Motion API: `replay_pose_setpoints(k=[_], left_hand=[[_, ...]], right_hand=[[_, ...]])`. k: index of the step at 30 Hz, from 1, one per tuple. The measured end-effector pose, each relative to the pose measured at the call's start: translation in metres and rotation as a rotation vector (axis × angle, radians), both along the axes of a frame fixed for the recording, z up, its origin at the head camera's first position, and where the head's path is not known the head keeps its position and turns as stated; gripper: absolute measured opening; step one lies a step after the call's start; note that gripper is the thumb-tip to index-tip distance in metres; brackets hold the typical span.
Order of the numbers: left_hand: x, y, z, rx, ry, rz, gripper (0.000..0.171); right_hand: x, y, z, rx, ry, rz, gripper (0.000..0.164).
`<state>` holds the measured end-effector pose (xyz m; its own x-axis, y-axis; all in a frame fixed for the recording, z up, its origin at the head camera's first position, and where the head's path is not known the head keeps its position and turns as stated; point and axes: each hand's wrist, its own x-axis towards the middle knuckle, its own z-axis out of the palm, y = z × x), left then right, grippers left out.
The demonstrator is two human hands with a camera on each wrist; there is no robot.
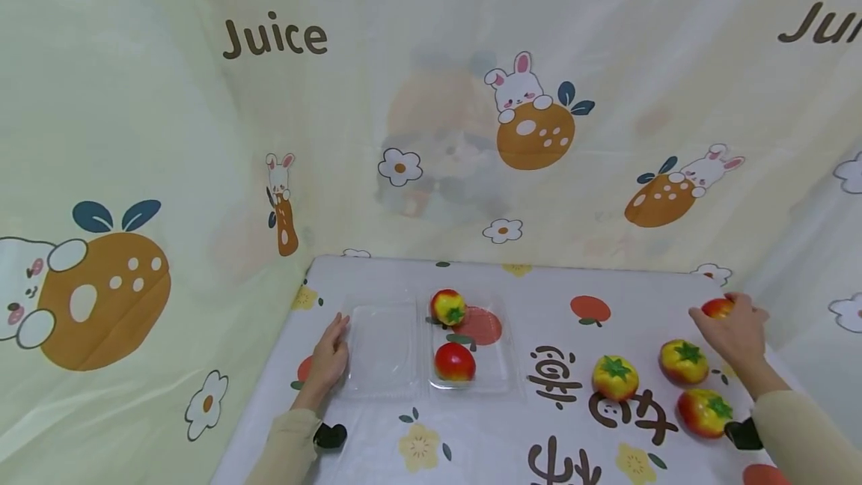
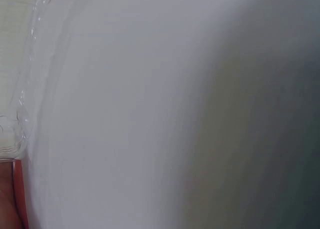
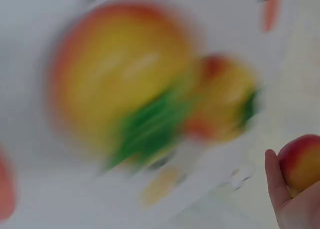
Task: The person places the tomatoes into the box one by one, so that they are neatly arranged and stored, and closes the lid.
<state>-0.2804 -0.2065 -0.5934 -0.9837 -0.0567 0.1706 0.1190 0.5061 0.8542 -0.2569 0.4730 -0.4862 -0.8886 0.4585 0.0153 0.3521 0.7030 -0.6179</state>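
My right hand grips a red-and-yellow fruit at the far right of the table, and its thumb lies along the fruit in the right wrist view. Beneath and nearer to me sit several similar fruits with green leafy tops, among them one fruit close to this hand. My left hand rests with extended fingers against the left edge of an opened clear plastic clamshell box. In the box's right half lie a leafy-topped fruit at the back and a red fruit at the front.
A white printed cloth covers the table. Pale printed curtains hang behind it and at both sides. Another leafy-topped fruit sits between the box and the right-hand fruits.
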Motion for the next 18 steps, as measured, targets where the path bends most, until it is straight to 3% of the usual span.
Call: replay_pose_setpoints(k=[5,10,18], left_hand=[[0.000,0.000,0.000,0.001,-0.022,0.006,0.052],[-0.001,0.000,-0.001,-0.001,-0.026,0.011,0.052],[0.000,0.001,0.001,0.004,-0.034,0.017,0.052]], right_hand=[[-0.027,-0.051,0.027,-0.083,0.177,0.193,0.072],[-0.044,-0.106,0.045,-0.087,0.202,0.359,0.071],[-0.058,-0.176,0.052,-0.068,0.216,0.461,0.069]])
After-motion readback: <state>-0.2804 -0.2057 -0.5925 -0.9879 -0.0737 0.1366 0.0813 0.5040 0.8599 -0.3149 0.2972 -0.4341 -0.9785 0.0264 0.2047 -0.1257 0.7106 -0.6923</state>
